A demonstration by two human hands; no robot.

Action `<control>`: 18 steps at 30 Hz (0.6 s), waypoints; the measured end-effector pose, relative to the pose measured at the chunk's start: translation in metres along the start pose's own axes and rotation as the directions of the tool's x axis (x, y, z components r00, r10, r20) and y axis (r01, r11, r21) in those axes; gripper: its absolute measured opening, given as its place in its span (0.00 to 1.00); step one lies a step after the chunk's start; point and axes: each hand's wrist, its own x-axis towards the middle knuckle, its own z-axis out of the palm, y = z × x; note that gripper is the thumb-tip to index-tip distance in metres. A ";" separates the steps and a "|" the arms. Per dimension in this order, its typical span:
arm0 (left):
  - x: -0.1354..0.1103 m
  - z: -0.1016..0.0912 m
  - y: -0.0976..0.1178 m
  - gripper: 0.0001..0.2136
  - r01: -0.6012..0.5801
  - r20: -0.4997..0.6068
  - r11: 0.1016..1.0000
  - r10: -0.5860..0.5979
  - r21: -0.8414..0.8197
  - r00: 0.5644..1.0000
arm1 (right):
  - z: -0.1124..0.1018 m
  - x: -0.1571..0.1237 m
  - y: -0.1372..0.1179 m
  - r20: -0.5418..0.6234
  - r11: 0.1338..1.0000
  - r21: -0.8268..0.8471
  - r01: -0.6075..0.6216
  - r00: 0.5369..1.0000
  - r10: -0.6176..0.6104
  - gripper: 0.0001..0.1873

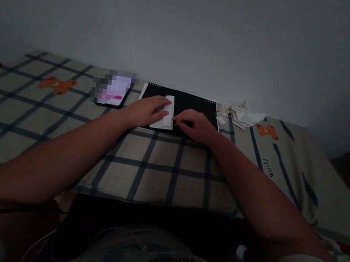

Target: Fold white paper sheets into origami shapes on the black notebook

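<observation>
A folded piece of white paper [168,119] lies on a black sheet or board [192,103] with a pale border. My left hand [147,111] rests flat over the left part of the paper, its fingers stretched out and pressing it down. At the paper's right edge is my right hand [196,124], with its fingers bent inward and the fingertips near the edge. Whether those fingertips pinch anything is too dark to make out.
A phone [113,90] with its screen lit lies to the left, partly blurred. Crumpled white paper scraps [240,115] lie right of the black sheet. A checked cloth [157,177] with bear prints covers the table, which stands against a grey wall [190,31].
</observation>
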 end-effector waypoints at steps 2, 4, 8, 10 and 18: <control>0.000 0.000 0.001 0.31 0.006 0.003 1.000 -0.006 0.018 1.000 | -0.001 0.000 -0.001 0.012 1.000 0.012 -0.006 1.000 0.006 0.11; 0.000 -0.001 0.003 0.31 0.007 0.028 0.999 -0.008 0.039 1.000 | -0.001 0.000 -0.001 0.015 1.000 0.025 -0.009 1.000 0.009 0.11; 0.000 -0.003 0.007 0.30 0.014 0.085 0.996 -0.022 0.087 0.996 | -0.002 0.000 -0.001 0.026 0.999 0.042 -0.016 1.000 0.015 0.11; 0.000 -0.004 0.009 0.30 0.016 0.105 0.994 -0.028 0.107 0.994 | -0.003 0.000 -0.001 0.033 0.998 0.052 -0.026 0.999 0.025 0.11; 0.000 -0.005 0.010 0.30 0.014 0.135 0.991 -0.032 0.130 0.990 | 0.001 0.001 0.004 -0.037 1.000 -0.007 -0.026 0.999 0.025 0.13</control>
